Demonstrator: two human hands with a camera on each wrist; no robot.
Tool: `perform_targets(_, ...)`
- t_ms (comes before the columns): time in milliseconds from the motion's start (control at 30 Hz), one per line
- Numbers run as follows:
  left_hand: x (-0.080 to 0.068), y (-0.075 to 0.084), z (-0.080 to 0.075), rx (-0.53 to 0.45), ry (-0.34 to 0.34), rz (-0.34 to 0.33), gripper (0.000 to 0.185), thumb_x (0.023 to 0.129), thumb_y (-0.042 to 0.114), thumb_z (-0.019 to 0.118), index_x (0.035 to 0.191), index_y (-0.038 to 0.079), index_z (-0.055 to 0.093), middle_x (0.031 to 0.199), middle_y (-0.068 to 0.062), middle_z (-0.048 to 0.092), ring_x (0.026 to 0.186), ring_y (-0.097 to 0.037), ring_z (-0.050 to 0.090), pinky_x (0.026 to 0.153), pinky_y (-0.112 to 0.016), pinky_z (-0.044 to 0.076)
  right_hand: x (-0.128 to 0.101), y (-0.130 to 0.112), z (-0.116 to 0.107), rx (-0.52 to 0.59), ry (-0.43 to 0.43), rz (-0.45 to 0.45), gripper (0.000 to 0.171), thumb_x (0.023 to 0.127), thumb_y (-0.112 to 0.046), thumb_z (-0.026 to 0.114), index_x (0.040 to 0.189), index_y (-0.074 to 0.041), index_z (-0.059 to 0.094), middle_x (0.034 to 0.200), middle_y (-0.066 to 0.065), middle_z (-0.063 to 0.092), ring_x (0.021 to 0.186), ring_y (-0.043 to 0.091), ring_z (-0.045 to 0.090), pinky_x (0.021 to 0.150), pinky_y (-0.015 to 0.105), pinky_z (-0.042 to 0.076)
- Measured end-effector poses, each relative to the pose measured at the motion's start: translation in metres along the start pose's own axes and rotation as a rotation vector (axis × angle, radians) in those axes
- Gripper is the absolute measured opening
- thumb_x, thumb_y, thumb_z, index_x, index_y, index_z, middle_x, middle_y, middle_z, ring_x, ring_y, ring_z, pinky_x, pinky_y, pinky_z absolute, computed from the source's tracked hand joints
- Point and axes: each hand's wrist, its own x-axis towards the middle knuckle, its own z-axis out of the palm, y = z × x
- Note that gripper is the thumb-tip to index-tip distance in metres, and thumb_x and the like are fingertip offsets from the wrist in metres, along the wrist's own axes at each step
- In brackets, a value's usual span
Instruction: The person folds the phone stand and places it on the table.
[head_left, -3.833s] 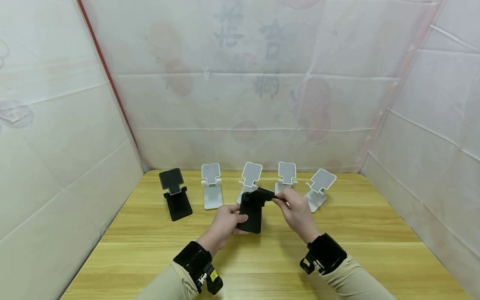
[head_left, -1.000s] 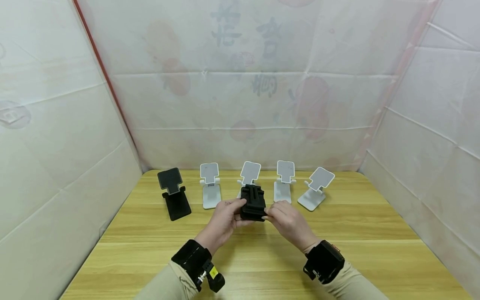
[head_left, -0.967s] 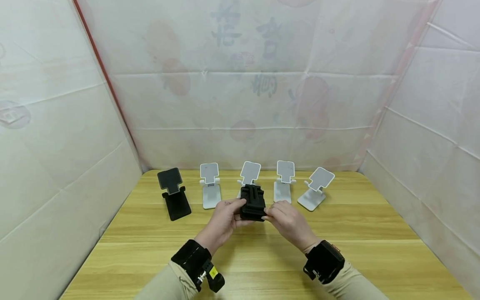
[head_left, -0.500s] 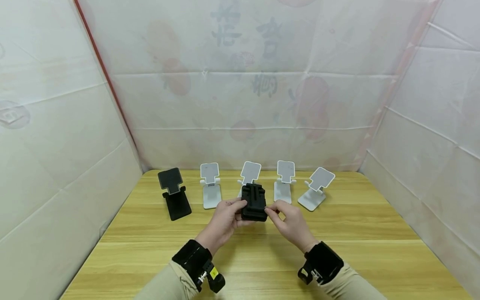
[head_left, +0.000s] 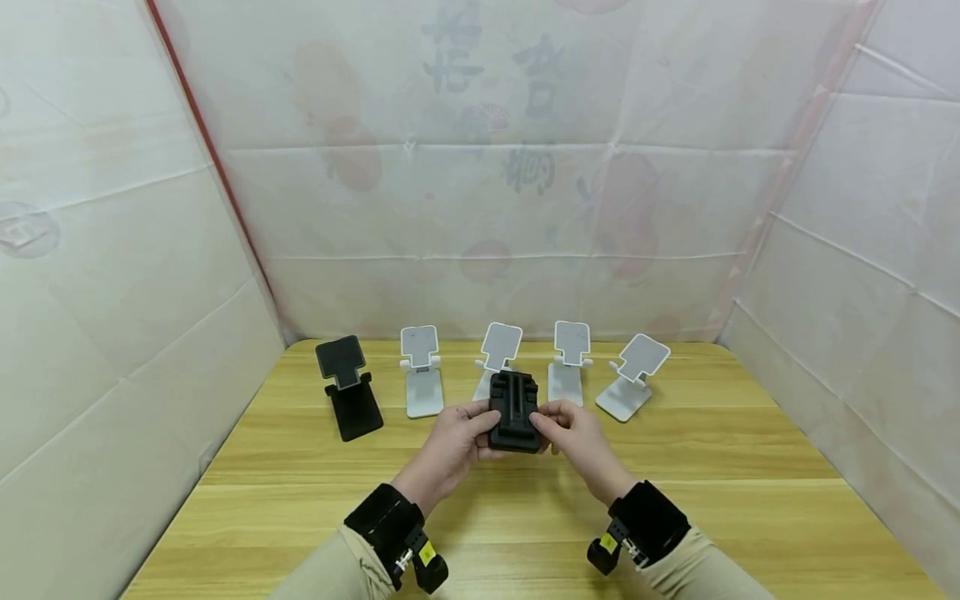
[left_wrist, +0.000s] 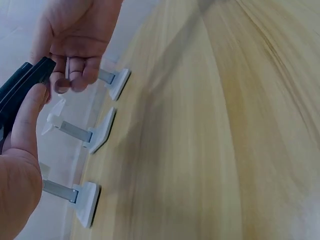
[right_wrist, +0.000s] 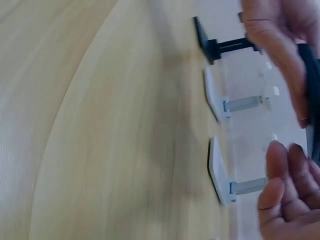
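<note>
A black folding phone stand [head_left: 513, 421], folded flat, is held up over the table in front of the person. My left hand [head_left: 448, 446] grips its left side, thumb on the upper face and fingers underneath. At the opposite edge, my right hand [head_left: 583, 442] pinches the stand between thumb and fingers. The left wrist view catches the stand's dark edge [left_wrist: 25, 87] beside the left thumb, with curled fingers of the right hand [left_wrist: 82, 47] beyond. In the right wrist view the stand [right_wrist: 314, 95] is mostly cut off by the frame's edge.
Behind the hands, unfolded phone stands line the wooden table [head_left: 480, 525]: a black one [head_left: 348, 387] at far left, then several white-and-grey ones, from one [head_left: 423, 371] left of centre to a tilted one [head_left: 633, 379] at right. Pale sheeting [head_left: 480, 208] encloses the table's back and sides.
The black stand's raised panel has been folded down flat since the oldest frame. In the last half second the stand moved slightly right and nearer, and the right thumb came onto its edge.
</note>
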Motion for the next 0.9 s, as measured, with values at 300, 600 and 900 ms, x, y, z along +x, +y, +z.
perform_targets(300, -0.004, -0.015, -0.005, 0.082, -0.044, -0.048, 0.045, 0.105, 0.011, 0.055, 0.145, -0.009, 0.049, 0.128, -0.029, 0.065, 0.106, -0.034, 0.072, 0.088, -0.041, 0.062, -0.006, 0.007, -0.009, 0.095, -0.193, 0.205, 0.035, 0.101, -0.035, 0.066, 0.079, -0.009, 0.06, 0.068, -0.001, 0.057, 0.06, 0.011, 0.051, 0.056, 0.022, 0.037)
perform_targets(600, -0.015, -0.009, -0.028, 0.224, -0.025, -0.113, 0.06, 0.103, 0.023, 0.061, 0.151, -0.006, 0.042, 0.13, -0.027, 0.065, 0.109, -0.037, 0.071, 0.092, -0.042, 0.061, -0.017, 0.012, -0.033, 0.02, -0.254, 0.282, 0.03, 0.105, -0.029, 0.059, 0.083, -0.009, 0.057, 0.07, 0.001, 0.054, 0.06, 0.011, 0.046, 0.054, 0.02, 0.035)
perform_targets(900, -0.031, 0.016, -0.075, 0.209, 0.264, -0.041, 0.047, 0.106, 0.016, 0.055, 0.146, -0.009, 0.048, 0.129, -0.031, 0.064, 0.106, -0.035, 0.073, 0.091, -0.042, 0.061, -0.035, 0.032, -0.075, -0.112, -0.221, 0.397, 0.029, 0.105, -0.028, 0.059, 0.084, -0.007, 0.058, 0.071, 0.003, 0.055, 0.059, 0.013, 0.044, 0.053, 0.022, 0.034)
